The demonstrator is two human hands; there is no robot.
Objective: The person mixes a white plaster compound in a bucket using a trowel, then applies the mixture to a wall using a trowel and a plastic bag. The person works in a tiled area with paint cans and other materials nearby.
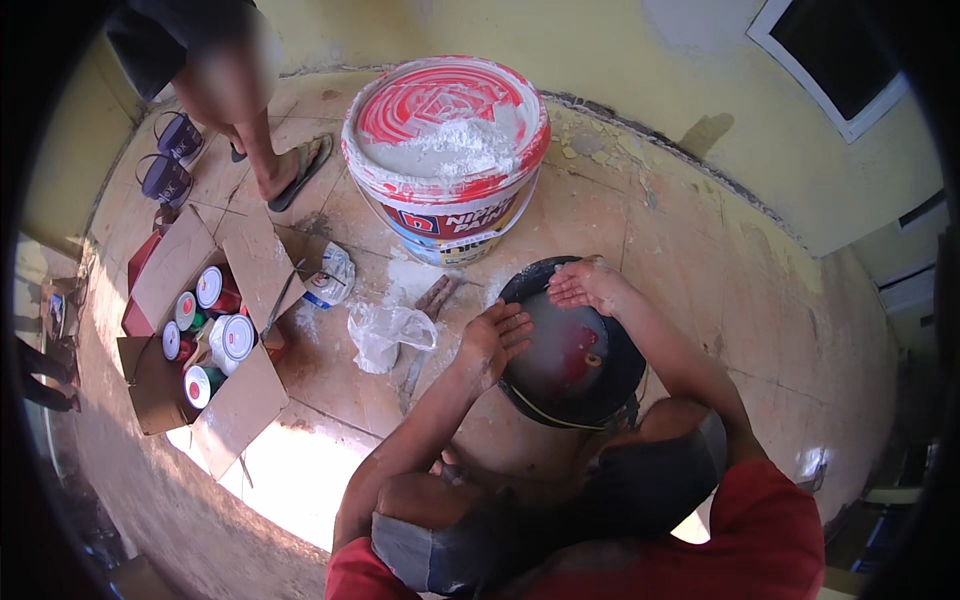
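A black bucket [625, 385] of cloudy greyish water stands on the floor in front of me, between my knees. My left hand [495, 340] is at its left rim, fingers stretched toward the water and holding nothing. Over the far right rim is my right hand [588, 286], also empty, with its fingers out flat. The two hands are apart, palms turned roughly inward. A red patch with a small tan piece [593, 359] shows in the water; I cannot tell whether the red is an object or a reflection.
Beyond the bucket stands a big paint pail [460, 215], white powder on its red lid [390, 110]. To the left lie a clear plastic bag [385, 335], a crumpled packet [330, 275] and an open carton [245, 400] of cans. Another person's sandalled foot [295, 170] is near two dark pails [165, 180].
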